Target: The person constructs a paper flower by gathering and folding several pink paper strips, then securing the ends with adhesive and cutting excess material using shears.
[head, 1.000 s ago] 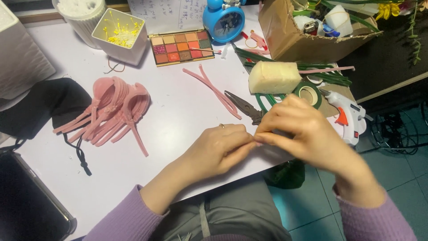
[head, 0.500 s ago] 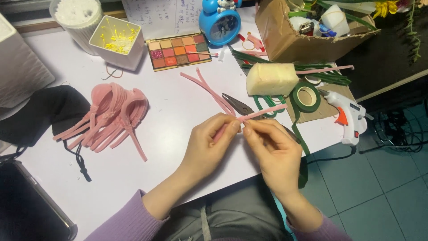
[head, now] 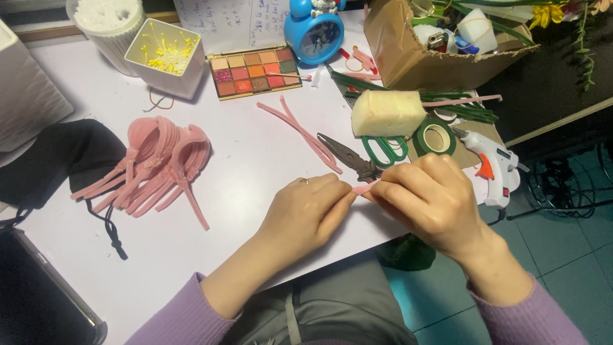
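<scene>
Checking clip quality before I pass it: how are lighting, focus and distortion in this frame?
Head view: even, soft indoor light on the white table, no harsh glare; left hand and right hand sharp, pinching a pink strip; faint shadows under the hands; dark lower-left corner; slight wide-angle bend at the edges.

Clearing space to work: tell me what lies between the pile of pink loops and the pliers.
In the head view, two loose pink pipe cleaners lie crossed between the pink loops and pliers, on bare white table.
</scene>
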